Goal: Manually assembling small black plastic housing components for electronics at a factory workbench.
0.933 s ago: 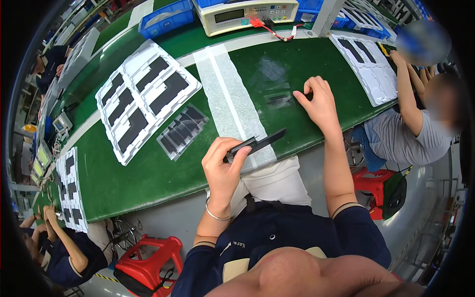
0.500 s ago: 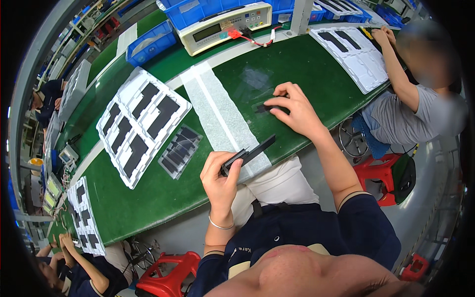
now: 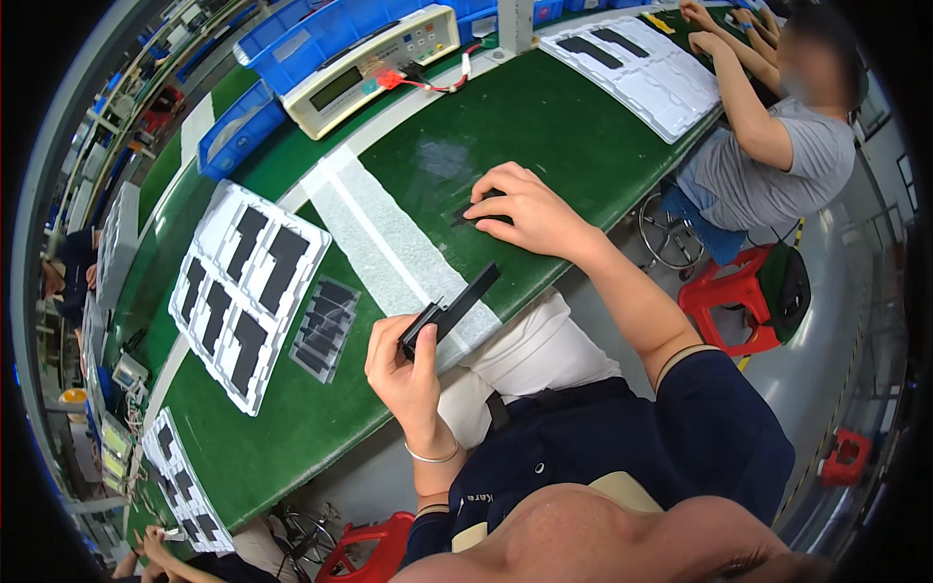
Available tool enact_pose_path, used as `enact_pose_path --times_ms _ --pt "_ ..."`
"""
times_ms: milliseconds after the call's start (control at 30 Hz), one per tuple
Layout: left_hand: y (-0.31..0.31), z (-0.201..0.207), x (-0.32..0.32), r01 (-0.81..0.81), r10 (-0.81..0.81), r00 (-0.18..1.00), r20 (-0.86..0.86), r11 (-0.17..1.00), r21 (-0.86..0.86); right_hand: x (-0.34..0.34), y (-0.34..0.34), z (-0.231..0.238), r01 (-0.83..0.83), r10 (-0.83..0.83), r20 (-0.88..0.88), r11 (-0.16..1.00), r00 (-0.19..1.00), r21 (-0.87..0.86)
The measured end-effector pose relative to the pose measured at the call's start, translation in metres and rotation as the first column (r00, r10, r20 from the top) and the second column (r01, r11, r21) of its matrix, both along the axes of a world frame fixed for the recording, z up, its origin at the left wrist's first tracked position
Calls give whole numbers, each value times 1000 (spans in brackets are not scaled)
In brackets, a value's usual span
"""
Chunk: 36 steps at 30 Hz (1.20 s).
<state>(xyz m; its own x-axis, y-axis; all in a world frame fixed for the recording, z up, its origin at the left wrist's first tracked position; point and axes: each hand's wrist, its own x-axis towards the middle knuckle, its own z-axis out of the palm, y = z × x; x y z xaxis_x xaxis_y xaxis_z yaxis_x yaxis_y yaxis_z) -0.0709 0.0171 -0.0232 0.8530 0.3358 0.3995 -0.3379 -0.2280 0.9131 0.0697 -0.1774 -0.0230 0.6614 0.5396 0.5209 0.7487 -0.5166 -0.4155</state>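
Observation:
My left hand (image 3: 400,374) grips a long, flat black part (image 3: 470,297) with a thicker black block at its near end, tilted above the table's front edge. Thumb and fingers close round the block end; the thin end sticks out to the right. Further right, my right hand (image 3: 530,212) is low over the green table, its fingertips pinched at a small black strip (image 3: 463,216) on a clear film. The fingers partly hide that strip. Left of my left hand lies a clear sheet (image 3: 326,330) bearing several black strips.
A white tray (image 3: 316,241) with several black parts lies on the left; another white tray (image 3: 671,92) is at the far right, before a co-worker (image 3: 768,146). A pale mat strip (image 3: 374,233) crosses the table. A cream meter (image 3: 369,73) and blue bins (image 3: 238,131) stand behind.
The whole view has shifted, with the table's things now further left. My right fingers have closed in on the small black strip. My left hand keeps hold of the black part.

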Motion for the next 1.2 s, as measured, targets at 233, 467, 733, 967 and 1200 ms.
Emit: enact_pose_path --times_ms 233,467,733,967,1200 --pt "1 -3 -1 4 -4 1000 27 1000 -5 0 0 -3 -9 10 17 1000 1000 -26" --pt "3 0 -5 54 -53 998 23 998 -35 -2 0 3 -13 12 -12 1000 1000 -20" --pt "1 1 -7 39 -39 999 12 999 -22 -5 2 4 -12 12 -8 999 1000 -33" --pt "1 2 -5 28 -28 1000 9 999 -22 -3 -1 4 -32 32 4 999 999 -25" --pt "2 0 -5 29 -29 999 20 1000 -3 -3 1 5 -44 44 14 999 999 -20"
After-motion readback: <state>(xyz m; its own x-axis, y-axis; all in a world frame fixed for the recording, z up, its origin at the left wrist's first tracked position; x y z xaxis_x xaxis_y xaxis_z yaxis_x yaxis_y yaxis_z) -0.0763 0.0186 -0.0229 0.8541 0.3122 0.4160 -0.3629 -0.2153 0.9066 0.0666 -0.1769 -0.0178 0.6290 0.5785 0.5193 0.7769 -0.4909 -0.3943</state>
